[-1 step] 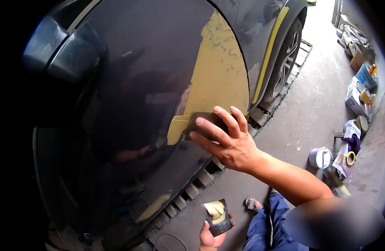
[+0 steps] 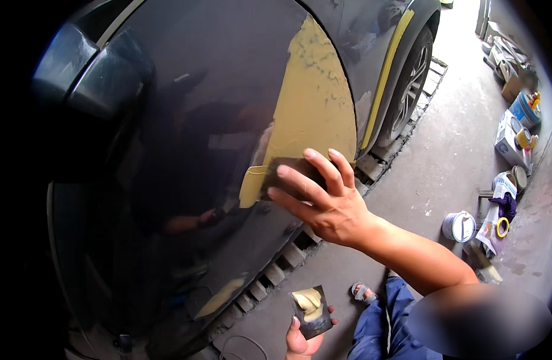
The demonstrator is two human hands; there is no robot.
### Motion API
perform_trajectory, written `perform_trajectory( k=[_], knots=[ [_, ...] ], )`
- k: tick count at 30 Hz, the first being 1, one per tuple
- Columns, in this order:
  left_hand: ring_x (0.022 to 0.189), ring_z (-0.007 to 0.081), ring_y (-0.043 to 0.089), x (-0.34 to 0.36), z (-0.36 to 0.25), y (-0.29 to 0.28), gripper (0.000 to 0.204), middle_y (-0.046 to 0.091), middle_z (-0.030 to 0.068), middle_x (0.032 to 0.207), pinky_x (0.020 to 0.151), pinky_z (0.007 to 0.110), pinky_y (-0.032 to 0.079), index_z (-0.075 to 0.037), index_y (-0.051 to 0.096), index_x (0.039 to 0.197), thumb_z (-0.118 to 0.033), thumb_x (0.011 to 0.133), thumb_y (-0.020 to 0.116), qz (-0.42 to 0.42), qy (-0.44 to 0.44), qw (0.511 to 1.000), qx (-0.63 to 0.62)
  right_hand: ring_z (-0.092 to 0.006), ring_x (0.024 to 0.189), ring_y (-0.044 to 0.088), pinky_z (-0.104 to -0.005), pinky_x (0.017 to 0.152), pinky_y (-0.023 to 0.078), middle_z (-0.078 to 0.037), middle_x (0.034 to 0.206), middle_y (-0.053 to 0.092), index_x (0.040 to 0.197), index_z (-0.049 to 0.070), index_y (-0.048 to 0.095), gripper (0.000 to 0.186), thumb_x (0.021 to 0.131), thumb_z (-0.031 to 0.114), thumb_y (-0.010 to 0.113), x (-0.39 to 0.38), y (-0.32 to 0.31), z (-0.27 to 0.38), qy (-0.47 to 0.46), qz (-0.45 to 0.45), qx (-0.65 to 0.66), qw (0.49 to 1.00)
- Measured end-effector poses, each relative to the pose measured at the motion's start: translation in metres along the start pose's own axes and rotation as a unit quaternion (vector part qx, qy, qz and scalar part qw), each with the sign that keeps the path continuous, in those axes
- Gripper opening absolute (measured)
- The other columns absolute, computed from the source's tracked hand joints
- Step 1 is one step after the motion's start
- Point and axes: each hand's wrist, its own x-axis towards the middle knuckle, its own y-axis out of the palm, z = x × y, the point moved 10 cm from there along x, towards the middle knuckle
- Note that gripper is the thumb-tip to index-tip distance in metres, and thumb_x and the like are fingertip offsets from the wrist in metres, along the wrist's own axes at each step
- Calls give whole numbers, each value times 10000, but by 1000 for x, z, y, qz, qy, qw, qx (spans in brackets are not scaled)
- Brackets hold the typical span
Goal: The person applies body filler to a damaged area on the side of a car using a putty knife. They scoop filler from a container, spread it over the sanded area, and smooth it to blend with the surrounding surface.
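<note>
My right hand [image 2: 336, 207] presses a dark, flat filler spreader [image 2: 294, 171] against the side of a dark car [image 2: 204, 114], its fingers spread over the blade. Around and above it lies a large patch of yellow body filler [image 2: 312, 108], smooth low down and streaked with dark marks toward its top. A thicker strip of filler [image 2: 252, 186] sticks out just left of the blade. Lower down, my left hand [image 2: 303, 342] grips a dark square plate [image 2: 318, 327] with a heap of soft yellow filler [image 2: 308, 303] on it. Part of the spreader is hidden under my right fingers.
A side mirror [image 2: 108, 72] juts out at upper left. Yellow filler also edges the arch above the wheel [image 2: 411, 84]. Along the right stand a white lidded bucket [image 2: 459, 227], a tape roll [image 2: 503, 227], a white box [image 2: 510, 141] and a blue bucket [image 2: 524, 111]. A grating [image 2: 276, 273] runs beside the car.
My right hand and the spreader have shifted very slightly up and left on the panel. My left hand and its plate look unmoved.
</note>
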Motion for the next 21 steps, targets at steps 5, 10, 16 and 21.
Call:
perform_trajectory(
  k=[5,10,16,21],
  knots=[
    [1171,372,501,1,6,-1,684,516,87,1299,857,544,472,-140,455,1338,-527,801,628,13,-18,1000,-2,-339,1349,295,-509,1120,182,-10,1446,392,1210,259,620,526,710,94,602,28,-5,2,-18,-3,23,1000],
    [1168,386,497,0,4,8,682,514,88,1302,861,547,470,-135,453,1340,-520,803,625,17,-1,1000,3,-333,1347,293,-546,1102,170,-11,1451,367,1207,265,616,450,762,195,616,7,11,-6,-10,48,-29,998],
    [1164,383,500,-1,1,10,688,514,92,1299,857,546,462,-128,453,1338,-519,798,626,17,-6,1000,-1,-344,1349,270,-547,1102,171,-27,1451,356,1253,265,587,516,747,172,635,30,-16,-13,4,26,-22,999],
    [1156,377,508,0,3,13,705,520,100,1289,858,546,463,-117,446,1343,-533,801,619,16,-2,1000,9,-348,1356,249,-543,1103,172,-23,1451,347,1269,271,572,535,753,147,633,37,-9,-26,-1,35,-23,999]
  ],
)
